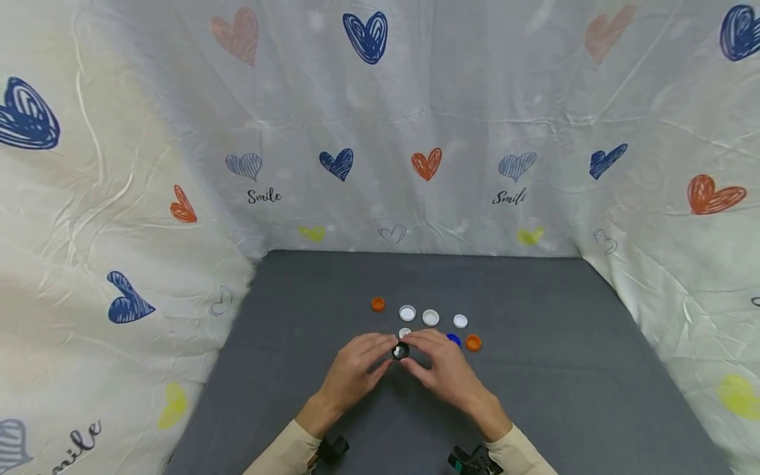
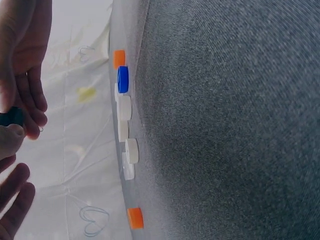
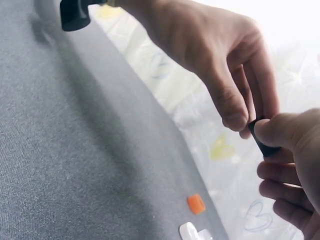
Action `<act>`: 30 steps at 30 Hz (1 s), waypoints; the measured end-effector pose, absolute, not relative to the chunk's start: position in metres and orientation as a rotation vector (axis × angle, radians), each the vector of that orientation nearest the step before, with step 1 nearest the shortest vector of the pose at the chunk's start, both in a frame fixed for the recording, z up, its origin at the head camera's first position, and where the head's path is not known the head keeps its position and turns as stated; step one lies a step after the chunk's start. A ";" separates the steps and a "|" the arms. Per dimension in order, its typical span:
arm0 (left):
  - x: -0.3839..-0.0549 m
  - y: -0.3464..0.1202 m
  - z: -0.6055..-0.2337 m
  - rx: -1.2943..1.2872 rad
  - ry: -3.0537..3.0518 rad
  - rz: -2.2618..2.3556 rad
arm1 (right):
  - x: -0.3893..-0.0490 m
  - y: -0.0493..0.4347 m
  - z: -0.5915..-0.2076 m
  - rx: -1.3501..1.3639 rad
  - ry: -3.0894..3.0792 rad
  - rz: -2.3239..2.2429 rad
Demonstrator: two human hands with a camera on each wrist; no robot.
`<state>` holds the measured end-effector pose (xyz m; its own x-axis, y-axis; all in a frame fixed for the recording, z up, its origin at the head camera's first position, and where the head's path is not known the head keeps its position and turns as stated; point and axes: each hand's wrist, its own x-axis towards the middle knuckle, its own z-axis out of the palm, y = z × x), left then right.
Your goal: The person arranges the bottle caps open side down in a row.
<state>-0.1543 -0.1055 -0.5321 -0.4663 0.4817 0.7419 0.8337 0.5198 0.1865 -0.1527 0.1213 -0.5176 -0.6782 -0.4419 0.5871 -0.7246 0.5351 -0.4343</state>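
A small round black cap (image 1: 400,351), dark inside with a light patch, is held above the grey table between both hands. My left hand (image 1: 355,371) pinches it from the left with thumb and fingers. From the other side my right hand (image 1: 446,368) pinches it too, its fingertips close to the left hand's. In the right wrist view the black cap (image 3: 263,140) is tilted, with the right thumb (image 3: 280,131) over its face. A dark edge of the cap (image 2: 12,117) shows between the thumbs in the left wrist view.
Just beyond the hands lie an orange cap (image 1: 378,304), several white caps (image 1: 431,318), a blue cap (image 1: 454,339) partly covered by the right hand, and another orange cap (image 1: 473,342). A heart-printed curtain (image 1: 380,119) borders the grey table (image 1: 534,396) at the back and sides.
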 end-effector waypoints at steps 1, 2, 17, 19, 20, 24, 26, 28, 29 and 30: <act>-0.154 -0.106 -0.532 -1.080 -2.113 -0.727 | -0.151 0.122 -0.517 0.953 -2.376 0.974; -0.154 -0.106 -0.532 -1.091 -2.095 -0.733 | -0.150 0.122 -0.516 0.954 -2.384 1.005; -0.154 -0.105 -0.533 -1.016 -2.156 -0.861 | -0.146 0.127 -0.513 0.877 -2.345 1.057; -0.154 -0.104 -0.532 -0.977 -2.180 -0.905 | -0.147 0.127 -0.513 0.883 -2.310 1.032; -0.153 -0.104 -0.532 -0.956 -2.190 -0.931 | -0.147 0.127 -0.513 0.887 -2.297 1.022; -0.149 -0.102 -0.534 -0.885 -2.244 -1.051 | -0.146 0.126 -0.518 0.914 -2.259 0.986; -0.148 -0.101 -0.534 -0.857 -2.278 -1.114 | -0.147 0.126 -0.521 0.935 -2.241 0.975; -0.148 -0.099 -0.533 -0.847 -2.307 -1.172 | -0.148 0.126 -0.522 0.955 -2.224 0.966; -0.148 -0.098 -0.533 -0.846 -2.318 -1.195 | -0.148 0.126 -0.523 0.968 -2.212 0.965; -0.149 -0.098 -0.532 -0.846 -2.329 -1.218 | -0.149 0.125 -0.523 0.980 -2.200 0.959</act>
